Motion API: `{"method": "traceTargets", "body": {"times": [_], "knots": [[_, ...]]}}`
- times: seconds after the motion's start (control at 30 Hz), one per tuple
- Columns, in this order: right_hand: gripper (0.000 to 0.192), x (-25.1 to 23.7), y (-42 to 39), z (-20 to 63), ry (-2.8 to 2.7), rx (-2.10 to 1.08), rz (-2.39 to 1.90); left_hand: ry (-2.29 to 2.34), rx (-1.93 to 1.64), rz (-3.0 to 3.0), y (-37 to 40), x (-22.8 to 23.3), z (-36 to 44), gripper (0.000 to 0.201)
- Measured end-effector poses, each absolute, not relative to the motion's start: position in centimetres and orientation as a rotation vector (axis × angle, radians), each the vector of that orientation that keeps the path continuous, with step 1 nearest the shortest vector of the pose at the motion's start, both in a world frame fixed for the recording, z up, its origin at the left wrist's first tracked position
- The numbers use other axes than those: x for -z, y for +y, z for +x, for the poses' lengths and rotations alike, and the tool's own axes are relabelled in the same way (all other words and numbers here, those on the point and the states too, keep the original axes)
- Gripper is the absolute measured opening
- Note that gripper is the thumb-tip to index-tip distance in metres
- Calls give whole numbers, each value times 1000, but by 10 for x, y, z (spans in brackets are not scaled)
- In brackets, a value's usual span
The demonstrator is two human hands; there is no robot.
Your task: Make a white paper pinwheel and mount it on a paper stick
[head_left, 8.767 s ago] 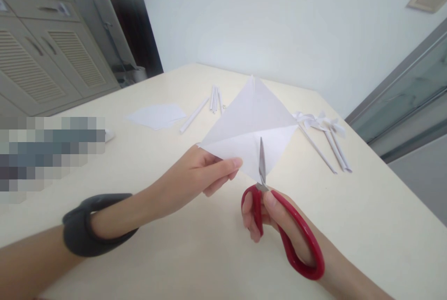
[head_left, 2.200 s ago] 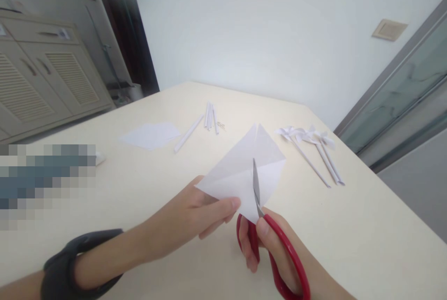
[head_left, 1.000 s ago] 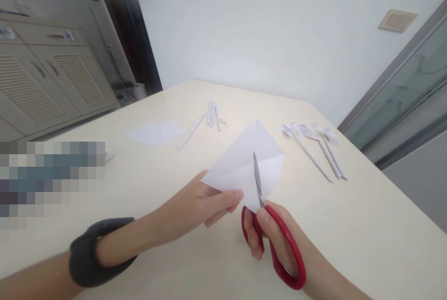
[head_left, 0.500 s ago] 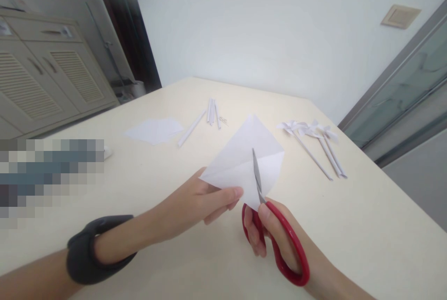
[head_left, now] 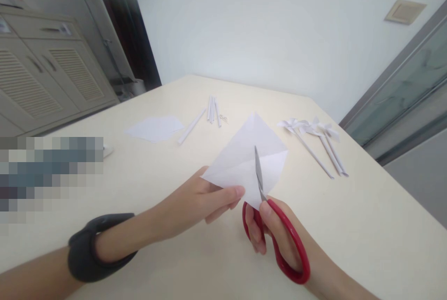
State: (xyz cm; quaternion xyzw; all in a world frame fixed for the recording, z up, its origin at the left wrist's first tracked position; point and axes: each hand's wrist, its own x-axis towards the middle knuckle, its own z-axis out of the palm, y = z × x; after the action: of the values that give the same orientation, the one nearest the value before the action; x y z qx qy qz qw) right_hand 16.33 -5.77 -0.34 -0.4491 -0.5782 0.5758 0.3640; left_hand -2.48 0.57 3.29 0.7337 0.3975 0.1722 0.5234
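My left hand pinches the near left corner of a creased white paper square and holds it above the cream table. A dark band sits on that wrist. My right hand grips red-handled scissors. Their blade lies along a crease from the paper's near corner towards its centre.
Finished white paper pinwheels on sticks lie at the right. Several rolled paper sticks and a small pin lie further back, with flat white paper sheets to the left. A louvred cabinet stands beyond the table's left edge.
Over the last second the paper and scissors have stayed almost still, and the blade sits slightly deeper along the crease. Compared with 8.8 s ago, the paper is held lower and nearer.
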Motion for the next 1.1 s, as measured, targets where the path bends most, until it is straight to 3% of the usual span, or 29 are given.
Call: {"method": "traceTargets", "body": {"times": [1.1], "knots": [[40,-9,-59,163,-1516,-1461,-1264,993,-411,1785,3,-38,-22,47]]}}
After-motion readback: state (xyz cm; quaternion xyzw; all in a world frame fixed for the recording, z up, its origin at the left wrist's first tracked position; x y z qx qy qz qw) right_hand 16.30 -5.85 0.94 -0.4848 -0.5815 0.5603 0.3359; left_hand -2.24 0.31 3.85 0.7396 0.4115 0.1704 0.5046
